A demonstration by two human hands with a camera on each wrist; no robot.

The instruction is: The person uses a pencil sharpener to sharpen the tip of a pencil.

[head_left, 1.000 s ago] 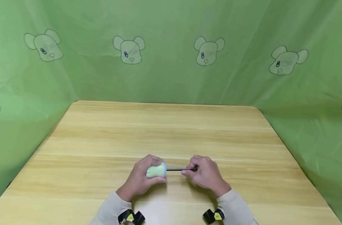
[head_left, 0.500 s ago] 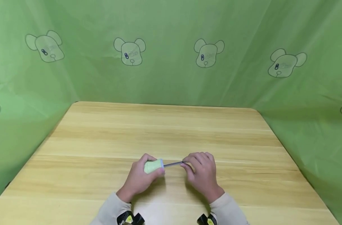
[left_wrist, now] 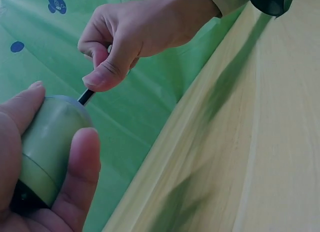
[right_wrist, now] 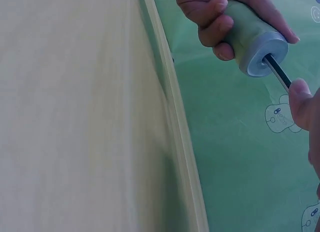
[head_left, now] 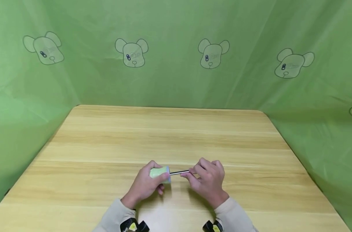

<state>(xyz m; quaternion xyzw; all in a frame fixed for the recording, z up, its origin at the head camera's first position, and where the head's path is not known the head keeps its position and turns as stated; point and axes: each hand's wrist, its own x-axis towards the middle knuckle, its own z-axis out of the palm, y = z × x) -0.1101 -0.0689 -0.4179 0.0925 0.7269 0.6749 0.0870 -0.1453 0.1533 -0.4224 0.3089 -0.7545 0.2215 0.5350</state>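
My left hand (head_left: 143, 184) grips a pale green, barrel-shaped pencil sharpener (head_left: 158, 172) with a grey-blue end cap. Its thumb and fingers lie along the sides, and a dark base shows in the left wrist view. From a round hole in the middle of the cap (right_wrist: 257, 64) comes a thin dark pencil (head_left: 178, 172) with a silvery sheen. My right hand (head_left: 208, 182) pinches this pencil between thumb and fingers, a short way out from the cap. The pencil's outer end is hidden in the right hand. Both hands hold the things over the near part of the table.
A light wooden table (head_left: 170, 138) spreads out ahead of the hands. Green cloth (head_left: 170, 87) printed with bear heads hangs behind it and along both sides. Small black devices with yellow labels sit on the left wrist (head_left: 133, 225) and right wrist (head_left: 213, 226).
My right hand has shifted left along the pencil, nearer the cap, and changed its finger hold. The left hand has turned a little and still grips the sharpener.
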